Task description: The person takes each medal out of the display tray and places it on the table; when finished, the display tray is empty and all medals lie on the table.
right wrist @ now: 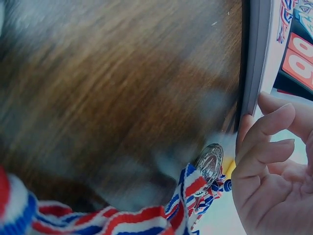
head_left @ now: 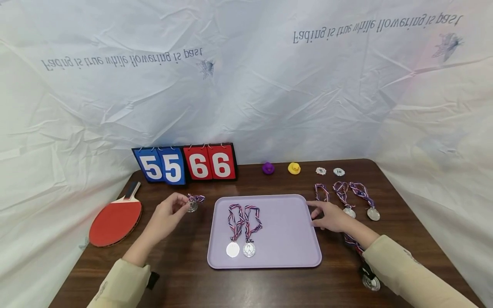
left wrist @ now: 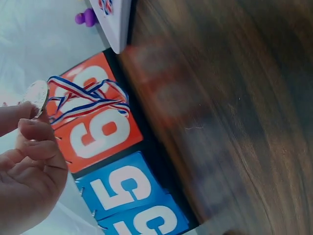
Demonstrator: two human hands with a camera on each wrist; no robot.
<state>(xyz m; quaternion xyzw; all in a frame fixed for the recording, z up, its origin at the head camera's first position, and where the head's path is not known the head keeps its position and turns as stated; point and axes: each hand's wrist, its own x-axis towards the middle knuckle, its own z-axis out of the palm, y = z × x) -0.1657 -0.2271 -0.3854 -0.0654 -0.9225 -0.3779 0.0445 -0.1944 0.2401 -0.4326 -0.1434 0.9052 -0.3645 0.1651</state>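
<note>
My left hand [head_left: 169, 214] pinches a silver medal [head_left: 192, 207] by its disc between thumb and fingers, left of the tray. Its red, white and blue ribbon [left wrist: 90, 100] hangs loose before the scoreboard in the left wrist view. A lilac tray [head_left: 286, 231] lies at the table's middle, with two medals [head_left: 248, 249] side by side on its left half, ribbons pointing away. My right hand [head_left: 329, 215] holds the tray's right rim [right wrist: 261, 54], fingers above and below it. Close by that hand, another medal [right wrist: 210, 164] shows, its ribbon beside it.
Several medals [head_left: 373, 213] with ribbons lie right of the tray, partly behind my right arm. A red table tennis bat [head_left: 115, 222] lies at left. Along the back stand a scoreboard [head_left: 185, 164], a purple duck [head_left: 268, 168], a yellow duck [head_left: 294, 168] and two chips [head_left: 339, 172].
</note>
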